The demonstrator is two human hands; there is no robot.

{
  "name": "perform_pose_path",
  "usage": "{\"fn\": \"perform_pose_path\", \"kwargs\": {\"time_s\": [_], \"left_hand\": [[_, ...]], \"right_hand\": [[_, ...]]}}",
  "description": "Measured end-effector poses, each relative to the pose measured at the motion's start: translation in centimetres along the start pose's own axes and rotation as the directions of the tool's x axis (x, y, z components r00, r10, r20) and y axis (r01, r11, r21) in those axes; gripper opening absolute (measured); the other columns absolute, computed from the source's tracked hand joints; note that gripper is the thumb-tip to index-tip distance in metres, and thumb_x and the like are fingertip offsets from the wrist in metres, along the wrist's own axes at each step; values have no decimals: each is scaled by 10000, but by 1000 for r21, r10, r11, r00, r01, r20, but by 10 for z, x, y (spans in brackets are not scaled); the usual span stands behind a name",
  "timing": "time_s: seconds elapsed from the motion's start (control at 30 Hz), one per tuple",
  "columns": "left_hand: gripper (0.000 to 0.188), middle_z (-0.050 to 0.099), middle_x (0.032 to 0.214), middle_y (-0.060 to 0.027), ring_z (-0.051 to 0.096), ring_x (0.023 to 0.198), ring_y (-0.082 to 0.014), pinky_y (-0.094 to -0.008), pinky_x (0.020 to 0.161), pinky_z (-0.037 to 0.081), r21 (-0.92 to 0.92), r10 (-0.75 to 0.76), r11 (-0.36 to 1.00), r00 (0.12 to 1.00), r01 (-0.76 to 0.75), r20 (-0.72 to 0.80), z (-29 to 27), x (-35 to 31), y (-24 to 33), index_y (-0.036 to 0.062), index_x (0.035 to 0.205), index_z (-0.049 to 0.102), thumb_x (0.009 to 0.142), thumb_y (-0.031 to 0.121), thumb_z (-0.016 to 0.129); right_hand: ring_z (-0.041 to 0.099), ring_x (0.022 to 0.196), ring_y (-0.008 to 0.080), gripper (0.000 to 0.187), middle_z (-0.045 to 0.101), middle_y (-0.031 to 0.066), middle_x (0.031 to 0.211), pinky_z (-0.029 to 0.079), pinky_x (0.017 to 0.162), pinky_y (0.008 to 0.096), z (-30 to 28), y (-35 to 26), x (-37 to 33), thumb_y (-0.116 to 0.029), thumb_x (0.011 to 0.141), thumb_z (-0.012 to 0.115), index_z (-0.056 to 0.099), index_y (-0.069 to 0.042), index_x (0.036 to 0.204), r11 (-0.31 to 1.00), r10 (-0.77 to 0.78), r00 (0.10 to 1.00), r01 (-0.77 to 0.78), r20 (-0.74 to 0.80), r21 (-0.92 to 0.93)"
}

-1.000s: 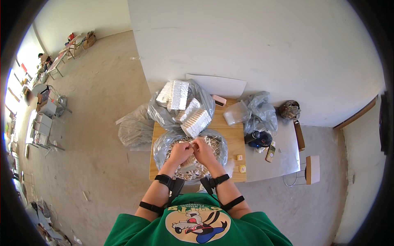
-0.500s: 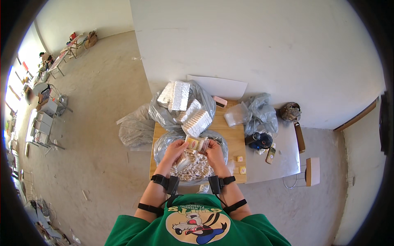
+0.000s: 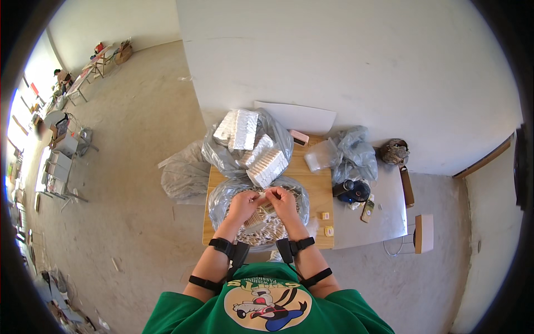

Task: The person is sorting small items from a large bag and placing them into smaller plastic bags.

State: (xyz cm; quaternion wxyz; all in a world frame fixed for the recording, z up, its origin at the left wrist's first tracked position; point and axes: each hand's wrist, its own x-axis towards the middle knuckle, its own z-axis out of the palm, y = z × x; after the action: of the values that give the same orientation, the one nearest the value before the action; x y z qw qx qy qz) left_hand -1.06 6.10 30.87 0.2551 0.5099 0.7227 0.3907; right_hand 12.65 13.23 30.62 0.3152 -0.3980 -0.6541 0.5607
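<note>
My left hand [image 3: 243, 205] and my right hand [image 3: 283, 204] meet over an opened grey plastic bag [image 3: 219, 195] on the wooden table. Both are closed, fingertips pinching the upper edge of a small clear packet of cotton swabs [image 3: 268, 209], mostly hidden behind the fingers. Another swab packet [image 3: 254, 223] lies just below my left hand; whether it is touched I cannot tell. Loose cotton swabs [image 3: 267, 234] fill the bag under my wrists. Beyond my hands, white stacks of bundled swab packs [image 3: 266, 167] rest in a second grey bag [image 3: 219, 158].
Two small yellow-and-white boxes [image 3: 329, 231] sit on the wooden table [image 3: 318, 192] at right. A pink-and-white box [image 3: 299, 137] is at its back edge. On the adjoining grey table [image 3: 384, 222] are a black flask [image 3: 343, 188], a phone [image 3: 367, 211] and a crumpled bag [image 3: 356, 158].
My hands have drawn together, and the fingers now cover the packet's printed top, which showed earlier. My right hand has turned inward, knuckles up. The bags and table stay put.
</note>
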Motion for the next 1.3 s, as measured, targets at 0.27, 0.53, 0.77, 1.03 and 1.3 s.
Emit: {"fn": "perform_pose_path", "kwargs": {"time_s": [0.27,0.53,0.77,1.03,1.3], "left_hand": [[210,618,719,-116,589,642,-194,-306,570,440,-179,-146,974,988,136,-44,4,2,1,6,755,642,742,211,683],[155,588,663,-119,566,597,-197,-316,551,427,-132,-62,991,915,10,-399,10,6,-19,0,787,573,801,151,607],[177,579,644,-90,533,574,-160,-297,548,418,-200,-95,978,974,53,-207,14,3,-19,-10,776,544,820,154,592],[176,568,653,-35,504,584,-84,-252,542,406,-422,-148,900,987,111,-56,26,0,-28,12,771,540,840,167,585],[235,580,683,-4,486,591,-60,-212,553,388,-600,-312,722,936,345,163,24,7,-48,24,841,575,852,258,584]], "right_hand": [[497,552,55,165,578,11,675,458,513,215,5,8,10,-171,855,584,625,-15,890,999,-37,999,37,-19,-14],[498,534,66,278,526,4,656,385,430,194,8,5,0,-325,912,484,498,-49,879,833,345,939,-301,-11,465],[456,418,80,322,531,32,642,372,403,229,1,28,1,-350,906,483,530,-33,876,983,172,947,-146,-272,111],[505,544,158,300,532,76,597,403,537,312,1,33,4,-290,904,491,543,-20,783,990,-13,934,-37,-357,-135],[473,507,93,241,525,31,621,382,468,249,-3,50,4,-272,897,513,544,-43,829,996,91,962,-87,-256,25]]}}
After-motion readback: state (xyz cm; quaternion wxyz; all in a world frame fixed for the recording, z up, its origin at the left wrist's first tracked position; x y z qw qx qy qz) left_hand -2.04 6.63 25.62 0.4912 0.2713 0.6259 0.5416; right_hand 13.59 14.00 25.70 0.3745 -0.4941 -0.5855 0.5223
